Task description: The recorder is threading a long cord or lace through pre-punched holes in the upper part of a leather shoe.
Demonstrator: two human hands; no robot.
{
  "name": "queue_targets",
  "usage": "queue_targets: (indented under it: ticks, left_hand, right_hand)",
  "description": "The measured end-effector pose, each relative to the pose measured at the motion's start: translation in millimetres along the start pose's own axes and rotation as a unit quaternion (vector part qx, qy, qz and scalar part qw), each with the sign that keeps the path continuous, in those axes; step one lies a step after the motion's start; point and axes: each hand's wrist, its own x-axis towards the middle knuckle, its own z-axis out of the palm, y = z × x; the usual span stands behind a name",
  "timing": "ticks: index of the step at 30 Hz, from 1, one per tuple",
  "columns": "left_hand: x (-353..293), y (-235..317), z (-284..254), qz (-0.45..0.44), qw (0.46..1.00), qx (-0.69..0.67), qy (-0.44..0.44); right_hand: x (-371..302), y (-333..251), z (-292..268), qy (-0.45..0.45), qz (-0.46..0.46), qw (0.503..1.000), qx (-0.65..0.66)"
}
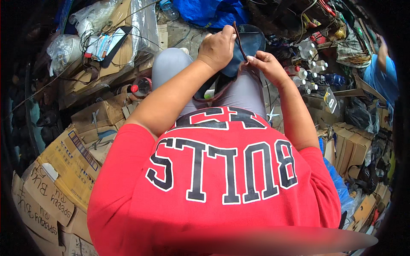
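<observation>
Over my lap, my left hand (217, 48) is closed in a pinch at the upper part of a thin dark brown strip (240, 42), which looks like leather. Lower down, my right hand (268, 67) pinches the strip's other end between thumb and fingertips. Behind the strip, between both hands, is a dark blue-black flat piece (253, 42) with a rounded edge; whether the strip is joined to it I cannot tell. A dark brown band (222, 90) curves across my thighs below the hands, partly hidden by my left forearm.
Several bottles (304, 72) stand to the right. A red-capped bottle (142, 86) lies left of my knee. Cardboard boxes (68, 162) crowd the lower left, and more cardboard (350, 145) the right. A blue plastic sheet (209, 13) lies ahead. Another person's blue sleeve (382, 79) shows far right.
</observation>
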Motion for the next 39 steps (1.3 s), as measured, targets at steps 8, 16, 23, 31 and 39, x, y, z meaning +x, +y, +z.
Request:
queue_targets:
  ticks: [8, 16, 23, 31, 39]
  left_hand:
    - [0, -27, -3, -0.045, 0.997, 0.051, 0.032]
    - [-55, 23, -37, 0.139, 0.962, 0.119, -0.202]
    - [-114, 20, -36, -0.012, 0.967, -0.183, -0.177]
    - [-53, 3, -33, -0.220, 0.903, -0.259, -0.262]
    - [-53, 25, -32, -0.437, 0.637, -0.632, -0.061]
  right_hand:
    - [17, -20, 16, 0.090, 0.055, 0.977, -0.184]
    - [22, -17, 14, 0.085, 0.039, 0.959, -0.266]
    - [-33, -41, 44, 0.043, 0.083, 0.965, -0.244]
    - [-30, -39, 52, 0.047, 0.036, 0.983, -0.176]
    - [-26, -36, 43, 0.075, 0.057, 0.969, -0.230]
